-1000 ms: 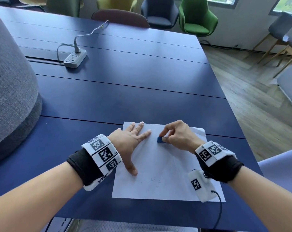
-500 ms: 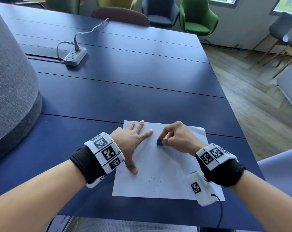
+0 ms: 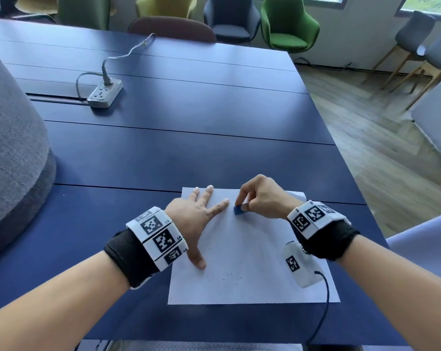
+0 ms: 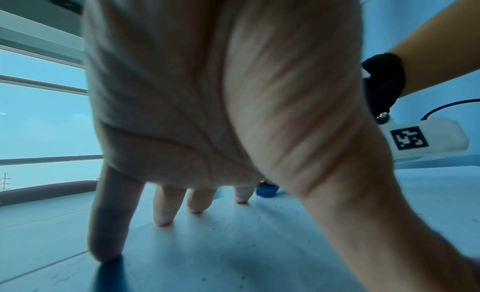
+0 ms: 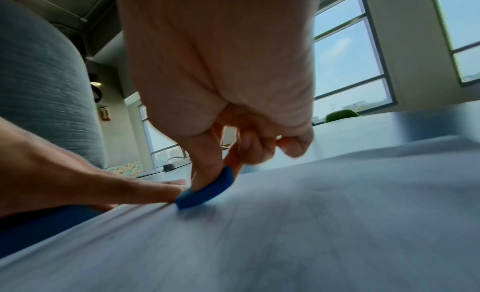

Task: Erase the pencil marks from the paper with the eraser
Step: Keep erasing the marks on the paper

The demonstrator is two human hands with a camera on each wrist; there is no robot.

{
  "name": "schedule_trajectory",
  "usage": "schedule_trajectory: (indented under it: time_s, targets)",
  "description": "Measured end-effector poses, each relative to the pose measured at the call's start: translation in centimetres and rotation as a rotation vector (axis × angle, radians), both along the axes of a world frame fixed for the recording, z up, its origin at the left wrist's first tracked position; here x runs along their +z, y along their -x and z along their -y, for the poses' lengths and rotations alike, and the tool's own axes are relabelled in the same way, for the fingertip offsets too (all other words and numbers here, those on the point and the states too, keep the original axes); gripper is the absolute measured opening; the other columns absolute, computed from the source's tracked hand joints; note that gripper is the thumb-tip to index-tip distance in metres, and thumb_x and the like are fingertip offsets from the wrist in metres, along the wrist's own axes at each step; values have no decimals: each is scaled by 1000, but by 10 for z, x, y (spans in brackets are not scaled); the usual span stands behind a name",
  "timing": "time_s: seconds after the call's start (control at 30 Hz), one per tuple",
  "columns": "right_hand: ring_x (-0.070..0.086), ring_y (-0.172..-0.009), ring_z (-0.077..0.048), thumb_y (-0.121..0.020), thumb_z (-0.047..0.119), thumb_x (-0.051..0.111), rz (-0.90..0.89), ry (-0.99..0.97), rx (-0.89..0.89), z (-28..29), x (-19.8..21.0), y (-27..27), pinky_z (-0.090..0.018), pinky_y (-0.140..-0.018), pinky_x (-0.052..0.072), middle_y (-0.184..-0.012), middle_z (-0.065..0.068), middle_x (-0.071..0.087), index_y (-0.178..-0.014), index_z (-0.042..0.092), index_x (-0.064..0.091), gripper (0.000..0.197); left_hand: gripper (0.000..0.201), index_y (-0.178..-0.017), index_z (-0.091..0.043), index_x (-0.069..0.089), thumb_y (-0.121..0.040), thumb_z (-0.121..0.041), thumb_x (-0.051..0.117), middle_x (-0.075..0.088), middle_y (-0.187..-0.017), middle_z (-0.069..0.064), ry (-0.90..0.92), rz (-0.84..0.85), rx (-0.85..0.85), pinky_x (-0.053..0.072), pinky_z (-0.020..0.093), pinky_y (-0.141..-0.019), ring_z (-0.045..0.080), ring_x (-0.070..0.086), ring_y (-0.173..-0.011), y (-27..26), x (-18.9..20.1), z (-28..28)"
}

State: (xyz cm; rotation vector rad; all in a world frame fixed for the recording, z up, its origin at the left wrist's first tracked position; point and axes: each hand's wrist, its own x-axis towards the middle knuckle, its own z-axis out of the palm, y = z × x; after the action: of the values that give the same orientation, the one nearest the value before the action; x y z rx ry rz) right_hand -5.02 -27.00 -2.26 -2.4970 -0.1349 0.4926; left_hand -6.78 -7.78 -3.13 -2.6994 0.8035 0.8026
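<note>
The right hand (image 3: 261, 198) pinches the blue eraser (image 3: 239, 210) against the paper (image 3: 252, 249) near its far edge. The left hand (image 3: 192, 219), fingers spread flat, pins the paper's left edge. Bare blue table (image 3: 189, 153) extends beyond.

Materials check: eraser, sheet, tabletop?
Eraser: looks like matte blue rubber or vinyl, with rounded, worn edges; which one is unclear. Sheet: thin white paper, matte, lying flat, with dark crumbs on it. Tabletop: dark blue smooth panels with a slight sheen, probably laminate or painted board.
</note>
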Motion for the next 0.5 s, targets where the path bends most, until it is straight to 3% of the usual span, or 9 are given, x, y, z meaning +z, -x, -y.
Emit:
schedule_trajectory:
  time_s: [0.1, 0.27, 0.5]
  targets:
    - [54, -60, -7, -76, 10, 70, 72, -46, -75, -1, -3, -3, -16, -56, 40, -64, 7, 59, -77, 23, 75, 13, 147, -148, -40, -23, -52, -62, 86, -26, -159, 6, 0, 2, -5, 36, 41, -106, 27, -11, -149, 0, 0, 0]
    - [51, -56, -8, -77, 6, 69, -81, -37, 0, 10, 0, 13, -11, -48, 38, -63, 2, 59, -79, 18, 76, 14, 148, -148, -40, -23, -51, -61, 87, -27, -159, 6, 6, -12, 9, 37, 42, -106, 26, -13, -149, 0, 0, 1]
    - [49, -47, -2, -74, 6, 67, 79, -92, -147, 6, -15, 34, -16, -50, 38, -55, 6, 60, -72, 22, 74, 18, 147, -148, -43, -22, -51, -60, 87, -26, -159, 7, 7, -14, 9, 38, 43, -105, 29, -11, -149, -1, 1, 3]
